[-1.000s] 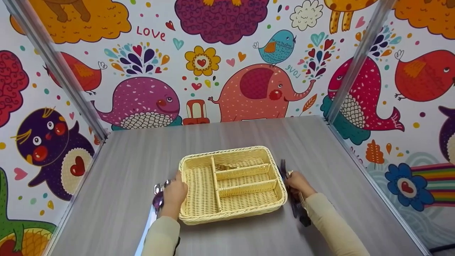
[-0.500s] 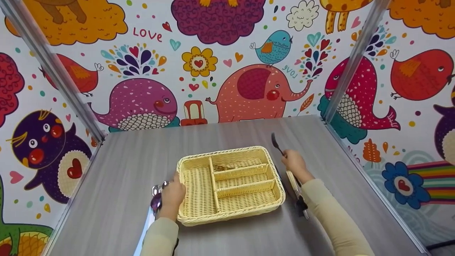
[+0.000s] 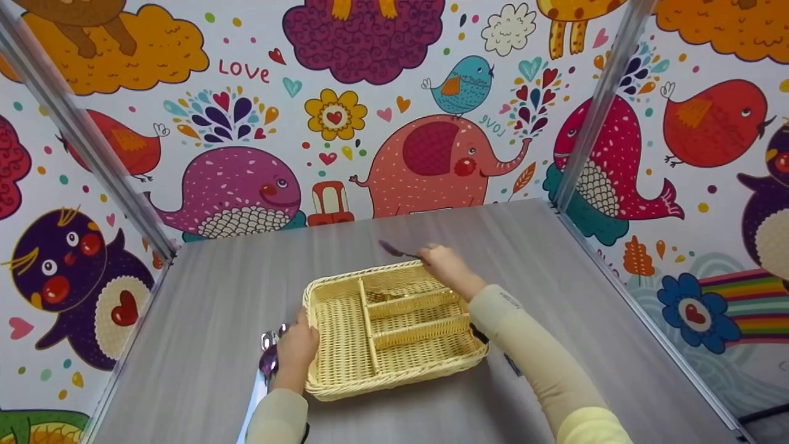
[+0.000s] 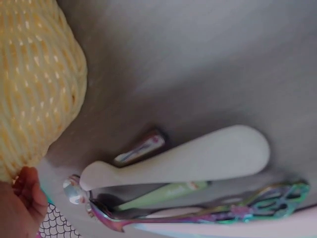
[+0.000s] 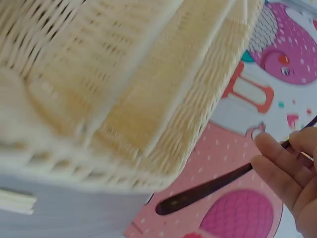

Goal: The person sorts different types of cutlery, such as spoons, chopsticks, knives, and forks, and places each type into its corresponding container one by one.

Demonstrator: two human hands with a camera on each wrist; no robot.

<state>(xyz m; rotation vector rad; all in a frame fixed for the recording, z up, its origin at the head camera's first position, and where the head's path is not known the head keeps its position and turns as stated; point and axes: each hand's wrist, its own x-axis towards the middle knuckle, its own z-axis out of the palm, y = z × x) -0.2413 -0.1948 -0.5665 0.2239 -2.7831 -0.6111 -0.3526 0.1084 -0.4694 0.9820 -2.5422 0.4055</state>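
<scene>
A pale woven cutlery basket (image 3: 342, 336) with divided compartments stands on the table. My left hand (image 3: 296, 350) grips its left rim; in the left wrist view, the fingertips (image 4: 30, 191) are against the weave. My right hand (image 3: 447, 266) pinches a dark fork (image 3: 392, 248) above the basket's far edge. In the right wrist view the fork's rounded handle (image 5: 205, 189) sticks out past the fingers. Inside the far right compartment lies a fork (image 3: 375, 297), partly hidden by the divider and my right hand.
Left of the basket lie several spoons, among them a purple one (image 3: 268, 361), a white-handled one (image 4: 193, 156) and a green-handled one (image 4: 163, 195). Right of it, more cutlery (image 3: 513, 365) is mostly covered by my right arm. Patterned walls enclose the grey table (image 3: 209, 296).
My right hand has picked up the dark fork from the right of the basket and carried it up and left, over the basket's far rim. My left hand stays on the left rim.
</scene>
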